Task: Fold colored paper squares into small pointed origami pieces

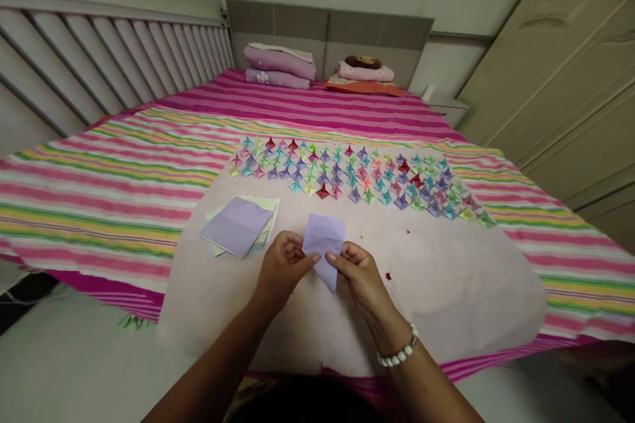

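Between my two hands is a creased sheet of purple origami paper [324, 231], raised over a pale sheet and partly folded, with a point hanging down. My left hand [285, 264] pinches its left edge, thumb in front. On its right side my right hand [358, 271], with a white bead bracelet at the wrist, pinches it the same way. A fanned stack of square papers [238, 225], purple on top, lies left of my left hand. Beyond the hands stand rows of small folded paper stars [322, 175] in many colours.
The pale sheet [446, 304] covers the near part of a bed with a striped cloth [99, 198]. Small red scraps [388, 275] lie right of my right hand. Folded bedding [280, 66] rests by the headboard [297, 23]. A slatted rail [114, 59] runs along the left.
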Available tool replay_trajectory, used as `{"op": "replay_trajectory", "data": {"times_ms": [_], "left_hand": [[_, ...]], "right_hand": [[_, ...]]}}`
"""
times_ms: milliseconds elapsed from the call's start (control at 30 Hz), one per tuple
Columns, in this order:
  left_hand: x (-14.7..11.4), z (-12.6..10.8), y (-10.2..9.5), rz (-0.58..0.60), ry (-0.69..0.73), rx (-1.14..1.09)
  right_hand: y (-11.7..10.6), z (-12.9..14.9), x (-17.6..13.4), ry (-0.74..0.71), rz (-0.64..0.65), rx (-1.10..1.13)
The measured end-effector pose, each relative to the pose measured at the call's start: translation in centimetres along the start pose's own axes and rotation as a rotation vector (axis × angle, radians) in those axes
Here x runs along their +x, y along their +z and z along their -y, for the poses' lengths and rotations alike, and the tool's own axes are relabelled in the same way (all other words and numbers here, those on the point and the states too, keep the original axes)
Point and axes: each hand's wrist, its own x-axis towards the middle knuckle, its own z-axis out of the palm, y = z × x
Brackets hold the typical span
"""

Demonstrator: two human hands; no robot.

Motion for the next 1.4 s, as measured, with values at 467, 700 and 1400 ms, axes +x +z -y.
{"op": "replay_trajectory", "data": {"times_ms": [467,700,1400], "left_hand": [[-0.1,0.5,-0.9,-0.007,0.127,0.225],[-0.2,1.0,-0.6,-0.001,-0.011,0.057],[-0.7,-0.2,-0.2,0.146,-0.247,0.227]], "right_hand": [[-0.2,-0.2,-0.1,0.011,0.007,-0.004],[-0.3,-0.7,0.1,-0.044,0.065,-0.037],[0.1,0.3,0.4,-0.017,-0.057,-0.112]]}}
